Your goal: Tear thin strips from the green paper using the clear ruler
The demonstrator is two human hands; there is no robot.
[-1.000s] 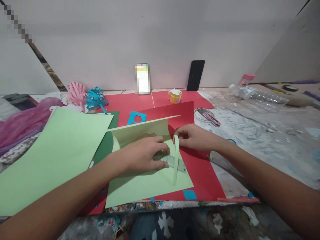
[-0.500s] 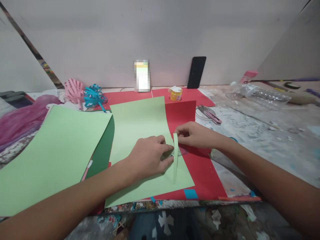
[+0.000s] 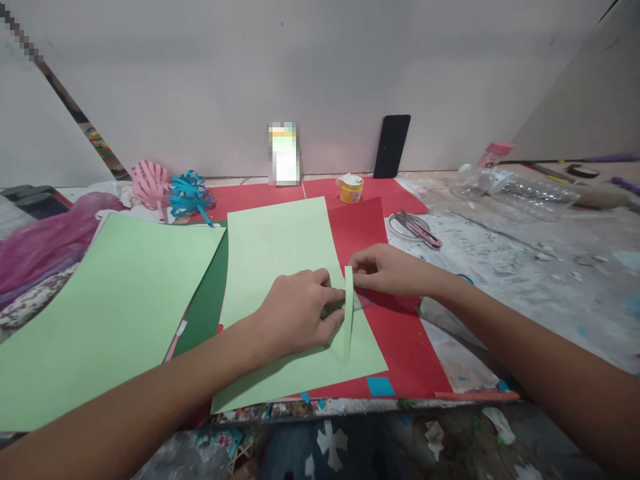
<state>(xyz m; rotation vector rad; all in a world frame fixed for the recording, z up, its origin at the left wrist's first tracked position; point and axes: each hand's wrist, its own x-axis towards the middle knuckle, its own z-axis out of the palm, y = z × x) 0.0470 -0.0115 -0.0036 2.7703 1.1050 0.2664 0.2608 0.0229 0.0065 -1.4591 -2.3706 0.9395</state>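
Note:
A light green paper sheet point(image 3: 280, 247) lies on red paper in front of me. My left hand point(image 3: 297, 310) rests on it, palm down, with fingers apart and two fingertips close beside a narrow green paper strip point(image 3: 349, 300). The strip stands up from the sheet; its lower end is pale and blurred. My right hand point(image 3: 387, 270) pinches the strip near its top from the right side, its fingertips partly behind it. A flat, see-through piece point(image 3: 361, 303) shows under the strip between my hands; its kind is unclear.
More green sheets point(image 3: 125, 287) lie left. Pink point(image 3: 150, 183) and blue point(image 3: 191, 193) paper-strip decorations, a lit phone point(image 3: 286, 157), a yellow tub point(image 3: 351, 189) and a dark phone point(image 3: 393, 147) stand behind. A pink cutter point(image 3: 426, 233) and plastic bottle point(image 3: 530, 187) lie right.
The green sheet's far edge lies slightly differently, and its left corner has shifted a little right. Both hands stay nearly in place; the strip has moved slightly left.

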